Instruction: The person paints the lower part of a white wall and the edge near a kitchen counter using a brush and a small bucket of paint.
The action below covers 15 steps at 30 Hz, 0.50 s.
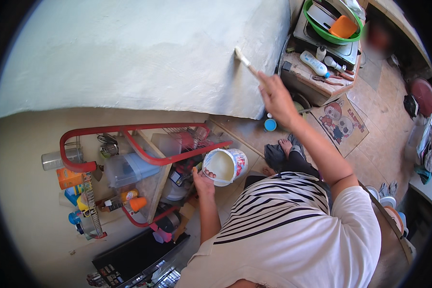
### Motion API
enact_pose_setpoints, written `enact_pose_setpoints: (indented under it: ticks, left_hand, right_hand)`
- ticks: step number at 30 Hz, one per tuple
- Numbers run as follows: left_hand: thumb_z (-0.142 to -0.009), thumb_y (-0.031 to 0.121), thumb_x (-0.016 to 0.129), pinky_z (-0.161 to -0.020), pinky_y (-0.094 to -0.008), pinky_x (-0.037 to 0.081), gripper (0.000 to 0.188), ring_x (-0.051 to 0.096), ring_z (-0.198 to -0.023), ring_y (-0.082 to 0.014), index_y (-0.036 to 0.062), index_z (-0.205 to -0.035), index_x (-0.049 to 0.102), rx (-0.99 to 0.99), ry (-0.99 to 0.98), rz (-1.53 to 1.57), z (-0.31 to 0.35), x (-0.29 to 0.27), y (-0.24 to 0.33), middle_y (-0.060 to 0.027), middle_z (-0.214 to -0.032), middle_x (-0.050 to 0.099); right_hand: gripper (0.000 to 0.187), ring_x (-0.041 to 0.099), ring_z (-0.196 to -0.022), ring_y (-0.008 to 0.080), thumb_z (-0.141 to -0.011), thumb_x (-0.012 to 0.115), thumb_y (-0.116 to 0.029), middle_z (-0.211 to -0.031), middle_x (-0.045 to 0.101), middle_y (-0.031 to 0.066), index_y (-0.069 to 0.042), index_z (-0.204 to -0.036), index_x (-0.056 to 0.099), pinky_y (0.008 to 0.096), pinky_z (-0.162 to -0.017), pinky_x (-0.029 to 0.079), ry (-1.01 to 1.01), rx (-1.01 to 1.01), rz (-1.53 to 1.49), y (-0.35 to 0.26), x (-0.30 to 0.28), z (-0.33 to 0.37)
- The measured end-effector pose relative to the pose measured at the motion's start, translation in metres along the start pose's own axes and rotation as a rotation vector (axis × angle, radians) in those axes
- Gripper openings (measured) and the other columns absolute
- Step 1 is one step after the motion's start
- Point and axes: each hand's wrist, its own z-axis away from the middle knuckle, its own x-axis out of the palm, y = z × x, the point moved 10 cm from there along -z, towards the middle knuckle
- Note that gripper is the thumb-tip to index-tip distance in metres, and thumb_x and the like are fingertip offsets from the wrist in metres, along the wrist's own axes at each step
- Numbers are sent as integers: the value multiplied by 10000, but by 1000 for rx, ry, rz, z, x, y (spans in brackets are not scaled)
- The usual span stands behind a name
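Observation:
My right hand [276,97] is closed round the handle of a paintbrush [245,60], whose bristles rest against the pale wall [144,62]. Fresh-looking white paint covers much of that wall, with greyer patches near the brush. Lower down, my left hand [204,181] grips a white bucket [239,165] at its rim, fingers hooked over the edge. The bucket is tilted toward me, and off-white paint [221,165] shows inside it.
A red-framed rack [105,129] with plastic boxes and bottles stands left of the bucket. To the right, a tiled counter [321,91] bears pliers [327,80], bottles, a stove and a green basin [317,30]. A printed mat [345,129] and a blue-lidded container [270,125] lie on the floor.

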Motion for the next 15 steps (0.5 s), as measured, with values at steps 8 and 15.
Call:
enact_pose_setpoints:
  ticks: [8, 15]
  left_hand:
    - [-913, 600, 452, -588, -339, 377, 549, 442, -589, -181, 60, -844, 527, 10, 31, 48, 1, -37, -8, -2, -656, 459]
    - [-932, 601, 437, -573, -333, 379, 533, 429, -572, -176, 92, -783, 488, -4, 36, 69, -8, -78, -21, -3, -639, 438]
  right_hand:
    - [436, 550, -780, 324, -926, 564, -56, -962, 481, 182, -46, -1351, 471, 379, -711, 468, -283, 42, -42, -59, 74, 92]
    - [405, 571, -873, 346, -909, 577, -56, -988, 509, 186, -51, -1310, 522, 390, -784, 465, -521, -93, -90, -65, 71, 79]
